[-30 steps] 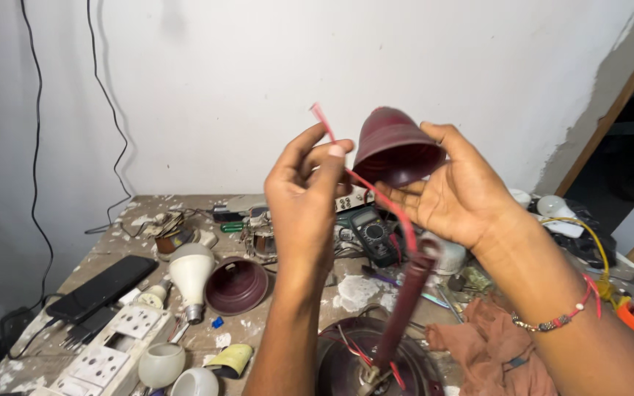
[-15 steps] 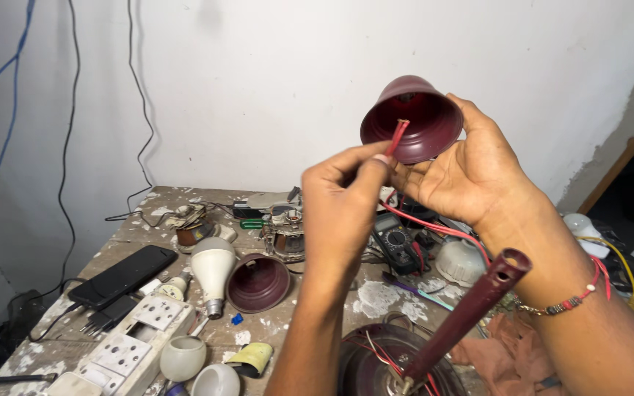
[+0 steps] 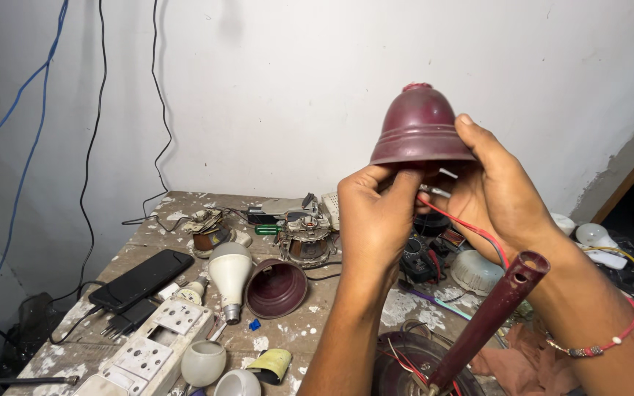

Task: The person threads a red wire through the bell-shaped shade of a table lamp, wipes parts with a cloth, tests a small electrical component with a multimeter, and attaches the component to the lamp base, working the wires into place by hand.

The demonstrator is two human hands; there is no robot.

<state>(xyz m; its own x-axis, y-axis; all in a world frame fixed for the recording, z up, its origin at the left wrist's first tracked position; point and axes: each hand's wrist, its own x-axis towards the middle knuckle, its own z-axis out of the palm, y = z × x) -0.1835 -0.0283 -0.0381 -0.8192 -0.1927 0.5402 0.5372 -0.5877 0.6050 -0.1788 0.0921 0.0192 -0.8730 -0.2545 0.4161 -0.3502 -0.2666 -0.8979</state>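
Both hands are up in front of the wall, and the maroon bell-shaped cover (image 3: 420,128) sits right above the fingers, mouth down. The right hand (image 3: 504,194) wraps it from the far side, thumb pressed against the flared rim. The left hand (image 3: 376,213) comes in under the rim, fingertips pinched together, it looks like, on the red wire (image 3: 464,224), though the pinch is partly hidden by the knuckles. That wire trails down from the fingers past the right wrist towards the maroon pipe (image 3: 489,319) standing up below the hands. The risk I see: the wire end is short at the fingertips, so a loose pinch could let it drop out of the cover. Tilt the cover too far and the thumb's hold on that smooth rim could slide, dropping it onto the bulb (image 3: 229,275) and second maroon cup (image 3: 276,287) on the table (image 3: 148,242).
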